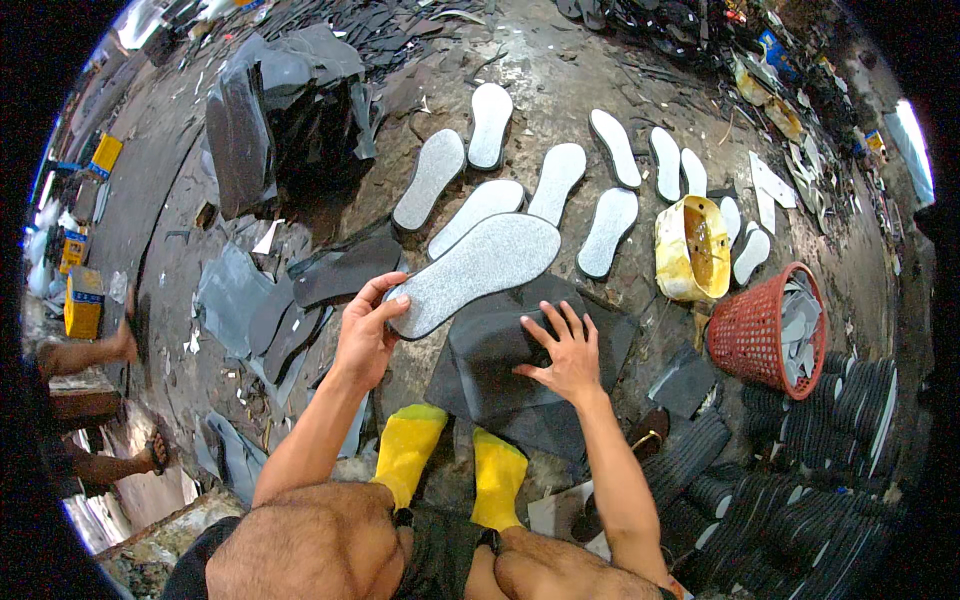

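Seated on the floor (560, 80), knees at the lower edge, two yellow blocks (450, 465) just ahead of them. Left hand (365, 335) pinches the heel end of a grey speckled sole (480, 268), fingers closed on its edge; sole is tilted, toe pointing up-right. Right hand (565, 355) is open, fingers spread, pressed flat on a stack of dark rubber sheets (500, 360) directly under the sole. Hands near each other, not touching. Right of that: red mesh basket (765, 335) with cut pieces, yellow tub (692, 250) beside it. Beyond: more grey soles (520, 170) laid out in rows. Far left: black sheet pile (280, 110).
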The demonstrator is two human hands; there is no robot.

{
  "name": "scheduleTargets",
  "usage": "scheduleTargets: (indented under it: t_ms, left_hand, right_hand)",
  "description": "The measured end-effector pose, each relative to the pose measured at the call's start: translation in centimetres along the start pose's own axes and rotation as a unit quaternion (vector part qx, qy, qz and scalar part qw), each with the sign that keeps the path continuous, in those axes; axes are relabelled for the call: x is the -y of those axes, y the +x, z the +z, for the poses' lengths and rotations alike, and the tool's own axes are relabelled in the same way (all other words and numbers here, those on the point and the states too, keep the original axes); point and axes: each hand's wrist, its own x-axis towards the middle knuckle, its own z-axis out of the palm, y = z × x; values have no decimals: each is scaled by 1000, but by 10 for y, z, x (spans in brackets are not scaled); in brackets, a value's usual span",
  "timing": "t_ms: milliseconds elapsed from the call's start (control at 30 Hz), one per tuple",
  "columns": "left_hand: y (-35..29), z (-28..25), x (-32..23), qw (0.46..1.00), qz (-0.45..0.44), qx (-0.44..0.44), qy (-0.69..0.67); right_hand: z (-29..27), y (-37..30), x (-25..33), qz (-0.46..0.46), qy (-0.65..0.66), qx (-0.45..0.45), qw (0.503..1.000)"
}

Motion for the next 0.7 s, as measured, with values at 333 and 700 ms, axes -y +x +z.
scheduleTargets:
  t_ms: [333, 700]
  left_hand:
    - [-10, 8, 1, 959, -255, 117, 45]
    - [-27, -12, 111, 970, -207, 33, 121]
  right_hand:
    - [-90, -40, 9, -32, 477, -211, 853]
    - [-32, -58, -24, 355, 627, -127, 681]
